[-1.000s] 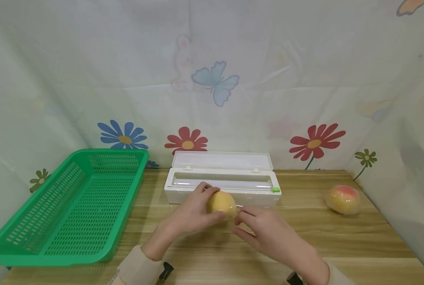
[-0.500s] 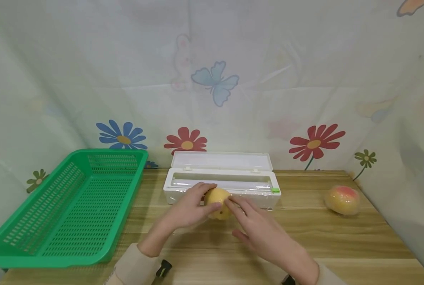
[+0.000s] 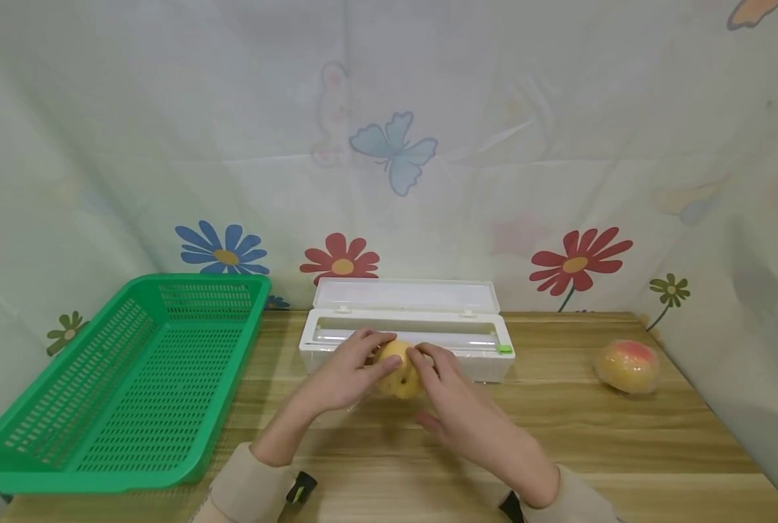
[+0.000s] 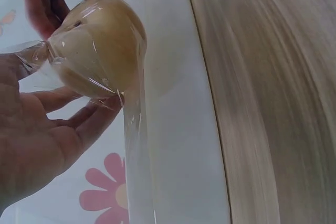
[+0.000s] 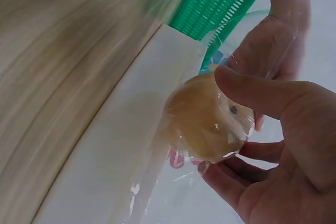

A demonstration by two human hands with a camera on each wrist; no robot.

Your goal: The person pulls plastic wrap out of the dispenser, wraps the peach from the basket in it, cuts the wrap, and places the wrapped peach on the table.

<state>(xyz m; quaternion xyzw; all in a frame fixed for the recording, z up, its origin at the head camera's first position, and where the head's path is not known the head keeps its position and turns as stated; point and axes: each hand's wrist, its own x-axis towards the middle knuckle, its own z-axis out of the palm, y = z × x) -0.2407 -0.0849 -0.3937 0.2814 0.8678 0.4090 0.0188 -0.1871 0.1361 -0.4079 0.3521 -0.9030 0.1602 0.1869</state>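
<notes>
A yellow mango [image 3: 400, 378] with a dark spot, wrapped in clear cling film [image 4: 79, 56], is between my two hands in front of the white box. My left hand [image 3: 343, 376] grips it from the left, thumb on the near face and fingers over the far side. On its right side, the bent fingers of my right hand [image 3: 457, 407] hold it through the film. The right wrist view shows that hand's thumb [image 5: 252, 90] and fingers on either side of the mango. Loose film stretches toward the left wrist.
The white film dispenser box [image 3: 473, 367] stands open at the back, with a roll inside and a green slider [image 3: 505, 349] at its right end. A green perforated basket [image 3: 195, 465] is at the left. Another wrapped mango [image 3: 627, 367], blushed red, lies at the right.
My right hand moved left and up from pinching film beside the mango to resting its fingers on the mango's right side. The mango shifted slightly left and turned, showing its dark spot.
</notes>
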